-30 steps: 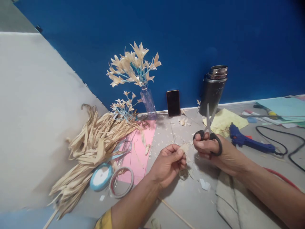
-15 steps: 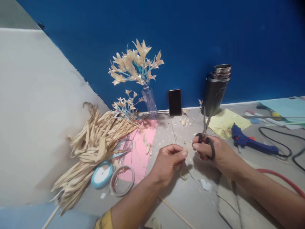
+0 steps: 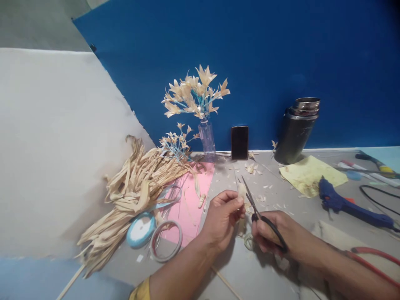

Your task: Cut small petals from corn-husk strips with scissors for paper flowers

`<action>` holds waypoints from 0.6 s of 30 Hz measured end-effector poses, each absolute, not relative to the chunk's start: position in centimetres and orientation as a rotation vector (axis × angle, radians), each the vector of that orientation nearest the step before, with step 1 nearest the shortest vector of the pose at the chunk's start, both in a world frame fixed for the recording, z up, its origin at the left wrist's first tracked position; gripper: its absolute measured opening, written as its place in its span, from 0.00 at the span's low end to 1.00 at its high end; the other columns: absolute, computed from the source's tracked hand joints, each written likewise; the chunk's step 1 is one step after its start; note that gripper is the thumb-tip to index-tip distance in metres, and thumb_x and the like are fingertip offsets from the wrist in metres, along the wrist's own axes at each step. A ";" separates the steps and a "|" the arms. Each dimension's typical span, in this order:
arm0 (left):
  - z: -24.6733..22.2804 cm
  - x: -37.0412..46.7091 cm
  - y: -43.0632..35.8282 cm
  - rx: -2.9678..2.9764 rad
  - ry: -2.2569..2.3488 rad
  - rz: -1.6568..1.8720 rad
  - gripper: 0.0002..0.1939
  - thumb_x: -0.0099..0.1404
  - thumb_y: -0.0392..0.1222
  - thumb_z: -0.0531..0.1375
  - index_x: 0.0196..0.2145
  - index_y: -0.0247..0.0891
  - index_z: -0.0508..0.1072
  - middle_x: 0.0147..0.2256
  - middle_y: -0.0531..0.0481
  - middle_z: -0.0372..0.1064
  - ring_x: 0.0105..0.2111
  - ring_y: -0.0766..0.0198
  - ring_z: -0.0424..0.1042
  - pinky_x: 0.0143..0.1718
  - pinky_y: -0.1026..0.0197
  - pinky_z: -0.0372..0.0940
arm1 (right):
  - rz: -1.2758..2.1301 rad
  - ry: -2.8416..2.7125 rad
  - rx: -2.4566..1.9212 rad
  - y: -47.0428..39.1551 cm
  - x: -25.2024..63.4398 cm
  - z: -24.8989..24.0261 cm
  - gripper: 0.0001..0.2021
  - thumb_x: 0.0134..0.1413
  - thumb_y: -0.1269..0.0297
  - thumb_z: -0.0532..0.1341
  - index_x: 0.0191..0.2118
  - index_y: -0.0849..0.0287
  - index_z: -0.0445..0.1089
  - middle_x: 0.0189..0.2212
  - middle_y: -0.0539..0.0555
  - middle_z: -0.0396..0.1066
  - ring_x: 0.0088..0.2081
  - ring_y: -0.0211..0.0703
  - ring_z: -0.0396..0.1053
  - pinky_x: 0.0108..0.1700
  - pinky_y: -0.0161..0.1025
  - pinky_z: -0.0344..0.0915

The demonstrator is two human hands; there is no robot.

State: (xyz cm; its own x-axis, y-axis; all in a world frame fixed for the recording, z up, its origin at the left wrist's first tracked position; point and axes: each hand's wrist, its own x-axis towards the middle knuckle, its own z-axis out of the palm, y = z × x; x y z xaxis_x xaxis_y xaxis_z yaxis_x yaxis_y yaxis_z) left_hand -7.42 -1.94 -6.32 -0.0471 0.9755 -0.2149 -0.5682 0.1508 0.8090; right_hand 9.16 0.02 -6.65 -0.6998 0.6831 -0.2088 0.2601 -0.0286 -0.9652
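Observation:
Between thumb and fingers, my left hand pinches a small pale piece of dried husk that sticks up above the fingertips. My right hand is closed around the black handles of a pair of scissors. Their blades point up and to the left, slightly parted, right beside the husk piece. Whether the blades touch it, I cannot tell. Small pale scraps lie on the table around both hands.
Dried husks are heaped at left, with a blue ribbon roll and tape roll near them. Husk flowers stand in a clear bottle. Right are a phone, flask, glue gun and red-handled tool.
My right hand has lowered and tilted the scissors leftward, bringing the blades beside the husk piece. The whole view has shifted, so the table things appear farther right and lower.

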 end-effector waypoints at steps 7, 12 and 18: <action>-6.3 -7.5 -1.9 0.616 0.908 1.351 0.07 0.53 0.36 0.67 0.27 0.35 0.71 0.22 0.53 0.65 0.23 0.70 0.64 0.27 0.66 0.58 | 1.783 -1.906 -1.093 0.1 9.1 -6.8 0.29 0.52 0.35 0.57 0.20 0.59 0.62 0.15 0.48 0.61 0.16 0.30 0.50 0.19 0.33 0.45; -6.3 -7.4 -2.0 0.600 0.924 1.349 0.08 0.52 0.36 0.68 0.27 0.35 0.71 0.23 0.53 0.66 0.24 0.70 0.66 0.28 0.66 0.59 | 1.796 -1.907 -1.055 0.1 9.0 -6.7 0.28 0.55 0.36 0.55 0.22 0.59 0.60 0.17 0.48 0.62 0.17 0.30 0.51 0.19 0.31 0.47; -6.3 -7.5 -2.0 0.619 0.912 1.352 0.08 0.52 0.36 0.68 0.26 0.35 0.71 0.22 0.54 0.65 0.23 0.71 0.64 0.27 0.66 0.58 | 1.798 -1.904 -1.098 0.1 9.1 -7.0 0.28 0.53 0.36 0.56 0.21 0.59 0.61 0.15 0.48 0.61 0.16 0.29 0.50 0.19 0.32 0.45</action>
State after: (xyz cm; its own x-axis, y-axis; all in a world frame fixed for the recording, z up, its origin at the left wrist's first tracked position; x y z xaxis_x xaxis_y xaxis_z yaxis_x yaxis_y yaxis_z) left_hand -7.48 -1.96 -6.31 -0.0250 0.9810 -0.1924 -0.5457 0.1478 0.8249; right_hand 9.12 0.11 -6.99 -0.6625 0.6952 -0.2790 0.3185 -0.0758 -0.9449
